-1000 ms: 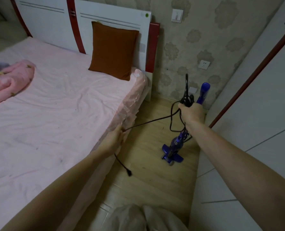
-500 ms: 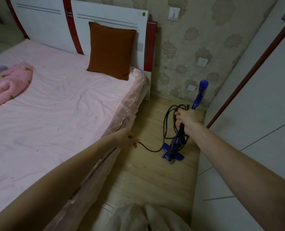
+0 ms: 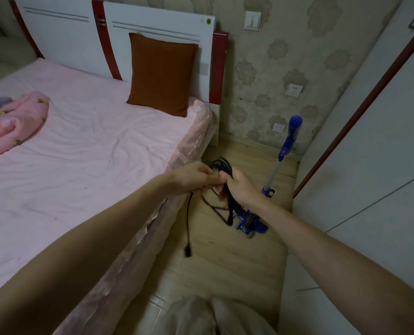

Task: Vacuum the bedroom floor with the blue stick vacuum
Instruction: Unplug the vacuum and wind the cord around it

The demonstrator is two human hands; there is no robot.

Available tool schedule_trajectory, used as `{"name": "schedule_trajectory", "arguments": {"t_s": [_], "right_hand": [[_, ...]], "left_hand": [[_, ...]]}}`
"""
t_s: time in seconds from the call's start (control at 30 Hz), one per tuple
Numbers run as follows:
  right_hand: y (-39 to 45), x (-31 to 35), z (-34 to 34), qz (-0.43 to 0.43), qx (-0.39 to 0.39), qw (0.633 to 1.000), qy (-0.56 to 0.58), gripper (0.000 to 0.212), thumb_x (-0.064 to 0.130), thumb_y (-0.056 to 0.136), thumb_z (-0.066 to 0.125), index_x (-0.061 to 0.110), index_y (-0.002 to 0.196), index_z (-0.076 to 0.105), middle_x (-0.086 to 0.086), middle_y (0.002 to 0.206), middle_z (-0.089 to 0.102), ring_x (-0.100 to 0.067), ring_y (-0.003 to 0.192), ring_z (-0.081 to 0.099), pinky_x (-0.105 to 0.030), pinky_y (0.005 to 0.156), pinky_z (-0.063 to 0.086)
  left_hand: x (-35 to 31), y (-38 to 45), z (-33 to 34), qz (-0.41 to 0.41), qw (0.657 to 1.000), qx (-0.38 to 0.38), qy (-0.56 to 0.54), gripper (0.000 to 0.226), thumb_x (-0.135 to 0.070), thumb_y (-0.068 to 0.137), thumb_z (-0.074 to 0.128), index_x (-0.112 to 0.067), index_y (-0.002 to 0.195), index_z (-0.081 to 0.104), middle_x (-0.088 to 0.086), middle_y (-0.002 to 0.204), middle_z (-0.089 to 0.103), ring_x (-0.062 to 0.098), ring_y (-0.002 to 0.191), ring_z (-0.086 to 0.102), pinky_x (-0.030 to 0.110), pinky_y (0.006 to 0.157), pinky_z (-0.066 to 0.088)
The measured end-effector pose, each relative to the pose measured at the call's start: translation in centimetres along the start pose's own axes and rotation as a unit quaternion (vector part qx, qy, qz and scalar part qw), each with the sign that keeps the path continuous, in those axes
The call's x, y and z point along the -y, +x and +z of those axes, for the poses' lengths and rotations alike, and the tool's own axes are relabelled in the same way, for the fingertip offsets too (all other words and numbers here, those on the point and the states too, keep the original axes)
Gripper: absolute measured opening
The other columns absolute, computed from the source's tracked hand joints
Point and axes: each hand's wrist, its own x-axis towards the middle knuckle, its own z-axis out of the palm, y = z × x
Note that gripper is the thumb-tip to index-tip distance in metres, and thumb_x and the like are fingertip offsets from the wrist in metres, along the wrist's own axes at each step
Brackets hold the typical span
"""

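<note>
I saw the blue stick vacuum [image 3: 277, 165] standing by itself on the wooden floor [image 3: 225, 267], in the gap between the bed [image 3: 80, 146] and the white wardrobe [image 3: 370, 165]. Its long axis ran from the floor head [image 3: 252, 227], nearer me, up and away to the blue handle [image 3: 293, 129], which pointed toward the patterned wall near the lower socket [image 3: 278, 128]. Neither hand touched the vacuum. My right hand [image 3: 240, 187] was curled round a bundle of black power cord [image 3: 221, 165], loops hanging below the fist. My left hand [image 3: 194, 176] met it over the bed's edge, fingers pinching the same cord. One strand dropped straight down from there, the plug [image 3: 188, 252] dangling just above the floor. A brown cushion [image 3: 161, 73] leaned on the headboard.
</note>
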Motion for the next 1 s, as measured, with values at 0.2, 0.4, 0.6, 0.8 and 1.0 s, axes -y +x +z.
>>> {"name": "schedule_trajectory", "arguments": {"t_s": [0.2, 0.4, 0.6, 0.8, 1.0], "right_hand": [[-0.4, -0.4, -2.3, 0.057, 0.072, 0.989, 0.113, 0.024, 0.024, 0.104, 0.039, 0.010, 0.085, 0.045, -0.002, 0.052, 0.035, -0.014, 0.040, 0.027, -0.024, 0.035, 0.021], [-1.8, 0.2, -4.8, 0.053, 0.189, 0.980, 0.043, 0.021, 0.033, 0.095, 0.059, 0.012, 0.093, 0.055, 0.006, 0.053, 0.035, -0.007, 0.040, 0.027, -0.019, 0.035, 0.021], [-3.7, 1.1, -5.6, 0.057, 0.208, 0.976, 0.003, 0.031, 0.030, 0.095, 0.059, 0.002, 0.108, 0.057, 0.005, 0.053, 0.036, -0.007, 0.041, 0.028, -0.018, 0.037, 0.023], [-5.7, 0.1, -7.6, 0.080, 0.167, 0.979, 0.082, 0.024, 0.031, 0.095, 0.058, 0.007, 0.095, 0.058, 0.006, 0.050, 0.035, -0.006, 0.036, 0.027, -0.018, 0.034, 0.023], [-6.6, -3.2, -9.0, 0.062, 0.057, 0.979, 0.185, 0.027, 0.031, 0.091, 0.060, 0.010, 0.074, 0.062, 0.002, 0.046, 0.039, -0.008, 0.035, 0.035, -0.019, 0.038, 0.033]], "left_hand": [[1.9, -1.3, -3.5, 0.020, 0.999, 0.012, 0.043, 0.020, -0.025, 0.095, 0.057, -0.010, 0.086, 0.067, -0.003, 0.066, 0.050, 0.007, 0.058, 0.044, 0.021, 0.057, 0.039], [2.6, -1.1, -4.2, 0.110, 0.987, -0.077, 0.083, 0.014, -0.027, 0.094, 0.057, -0.020, 0.089, 0.067, -0.012, 0.075, 0.060, -0.003, 0.069, 0.054, 0.019, 0.070, 0.043], [2.1, 0.0, -1.8, 0.125, 0.985, 0.082, 0.086, 0.062, -0.039, 0.081, 0.072, -0.030, 0.136, 0.044, -0.016, 0.133, 0.051, 0.000, 0.124, 0.047, 0.020, 0.103, 0.041], [1.0, 1.3, 2.7, 0.183, 0.975, 0.128, -0.001, 0.021, -0.025, 0.098, 0.050, -0.013, 0.109, 0.063, -0.005, 0.096, 0.067, 0.010, 0.092, 0.063, 0.025, 0.087, 0.049], [0.3, 4.7, 5.8, 0.162, 0.971, 0.157, -0.079, 0.035, -0.039, 0.095, 0.044, -0.006, 0.084, 0.051, -0.010, 0.054, 0.049, 0.008, 0.056, 0.055, 0.045, 0.091, 0.048]]}}
